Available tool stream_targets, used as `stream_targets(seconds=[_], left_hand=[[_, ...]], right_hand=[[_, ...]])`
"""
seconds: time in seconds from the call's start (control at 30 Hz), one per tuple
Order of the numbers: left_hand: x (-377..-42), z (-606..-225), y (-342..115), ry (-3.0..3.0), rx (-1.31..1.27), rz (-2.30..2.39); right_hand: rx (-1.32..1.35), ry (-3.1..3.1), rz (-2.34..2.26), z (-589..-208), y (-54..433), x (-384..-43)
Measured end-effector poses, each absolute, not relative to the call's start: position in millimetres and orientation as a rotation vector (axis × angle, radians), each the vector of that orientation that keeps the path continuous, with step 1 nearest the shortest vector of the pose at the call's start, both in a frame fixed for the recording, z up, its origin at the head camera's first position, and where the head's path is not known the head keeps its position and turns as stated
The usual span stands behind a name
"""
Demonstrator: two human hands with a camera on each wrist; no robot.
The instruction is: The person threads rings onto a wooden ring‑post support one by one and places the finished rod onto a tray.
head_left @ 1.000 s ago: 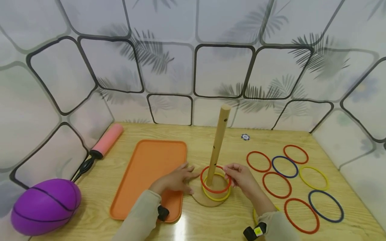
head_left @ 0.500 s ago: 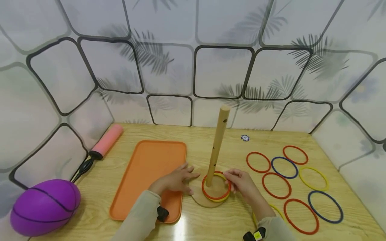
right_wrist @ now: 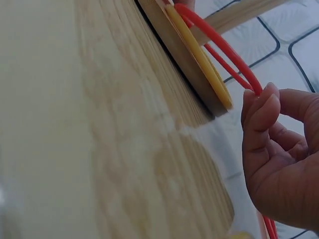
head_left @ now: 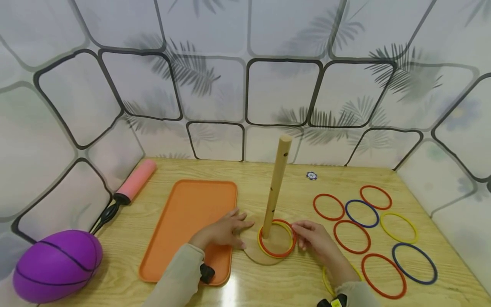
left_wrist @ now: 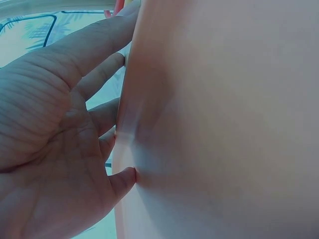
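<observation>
An upright wooden post (head_left: 277, 187) stands on a round wooden base (head_left: 255, 251). A yellow ring (right_wrist: 200, 59) lies on that base around the post. Right over it is a red ring (right_wrist: 227, 47), also around the post, its near side raised above the yellow one in the right wrist view. The thumb and fingers of my right hand (head_left: 315, 238) pinch the red ring's right edge. My left hand (head_left: 222, 231), fingers spread, reaches across the right edge of an orange tray (head_left: 199, 200), fingertips at the base's left side.
Several red, blue and yellow rings lie on the right, among them a red ring (head_left: 404, 285) and a blue ring (head_left: 436, 273). A poker chip (head_left: 312, 175) lies behind them. At the left are a purple ball (head_left: 57, 264) and a pink hand pump (head_left: 136, 181).
The red ring has come down the post to the yellow ring, then shifted slightly right with my right hand. My left hand has stayed in place.
</observation>
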State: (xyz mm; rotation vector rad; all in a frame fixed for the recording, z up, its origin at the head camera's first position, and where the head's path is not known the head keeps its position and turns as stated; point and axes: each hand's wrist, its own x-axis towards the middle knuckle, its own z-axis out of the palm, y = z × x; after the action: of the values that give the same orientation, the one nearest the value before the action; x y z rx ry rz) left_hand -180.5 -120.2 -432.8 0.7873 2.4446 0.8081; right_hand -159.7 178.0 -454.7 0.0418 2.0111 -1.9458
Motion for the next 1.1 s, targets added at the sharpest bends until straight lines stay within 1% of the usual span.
stream_targets(seconds=[0.27, 0.7, 0.9, 1.1], left_hand=[[-181.0, -433.6, -120.3, 2.446, 0.773, 0.817], [-179.9, -431.4, -119.8, 2.438, 0.762, 0.798], [-181.6, -433.5, -120.3, 2.438, 0.749, 0.811], [-180.7, -433.7, -120.6, 2.442, 0.756, 0.808]], right_hand=[[0.109, 2.004, -1.913, -448.3, 210.7, -154.2], [0.259, 2.041, -1.921, -438.9, 261.2, -131.5], [0.269, 2.063, -1.961, -439.3, 287.0, -122.8], [0.307, 2.170, -1.870, -437.4, 311.9, -122.0]])
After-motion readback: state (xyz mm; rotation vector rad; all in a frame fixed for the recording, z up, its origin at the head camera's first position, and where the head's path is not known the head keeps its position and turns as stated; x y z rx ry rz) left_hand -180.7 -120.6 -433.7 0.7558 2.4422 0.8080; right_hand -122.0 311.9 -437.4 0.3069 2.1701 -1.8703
